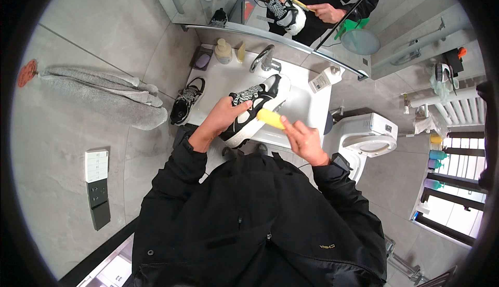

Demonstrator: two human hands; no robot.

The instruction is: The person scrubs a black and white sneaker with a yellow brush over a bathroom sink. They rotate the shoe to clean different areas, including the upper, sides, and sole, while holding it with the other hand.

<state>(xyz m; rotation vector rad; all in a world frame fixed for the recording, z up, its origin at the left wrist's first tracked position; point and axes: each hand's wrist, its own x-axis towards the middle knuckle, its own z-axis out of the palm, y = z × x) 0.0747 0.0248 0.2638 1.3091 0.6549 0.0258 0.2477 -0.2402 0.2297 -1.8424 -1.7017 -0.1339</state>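
My left hand (226,117) is closed around the laced opening of a black and white sneaker (260,105), which it holds tilted over the white sink (306,111). In my right hand (305,140) is a yellow brush (271,118), its head against the sneaker's side just above the white sole. Whether bristles touch the shoe is hidden, as the brush's back faces up. A second sneaker (187,101), black with patterned laces, rests at the sink's left edge. The mirror above repeats the hands, the shoe and the brush.
Behind the sink bowl stands a chrome faucet (265,60). A beige pump bottle (223,51) and a soap dish (201,58) sit at the back left, a white bottle (325,78) at the back right. To the right is a toilet (368,134); a grey towel (104,95) hangs on the left wall.
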